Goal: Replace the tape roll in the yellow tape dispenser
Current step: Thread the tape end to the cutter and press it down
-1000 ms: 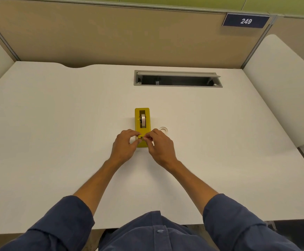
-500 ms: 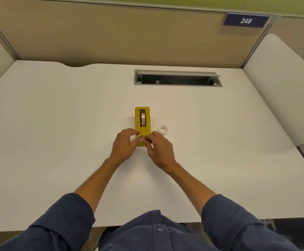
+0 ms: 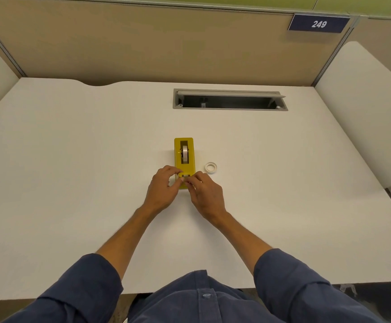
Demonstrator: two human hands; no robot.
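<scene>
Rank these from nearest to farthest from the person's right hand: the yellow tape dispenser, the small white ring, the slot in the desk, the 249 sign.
From the right hand:
1. Yellow tape dispenser, touching its fingertips.
2. Small white ring, just right of the dispenser.
3. Slot in the desk, farther back.
4. 249 sign, on the partition, far right.

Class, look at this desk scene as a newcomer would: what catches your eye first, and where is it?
The yellow tape dispenser stands out mid-desk, a roll of tape seated in its slot. The left hand and right hand meet at its near end, fingertips pinching there. A small white ring lies just right of it on the white desk.
</scene>
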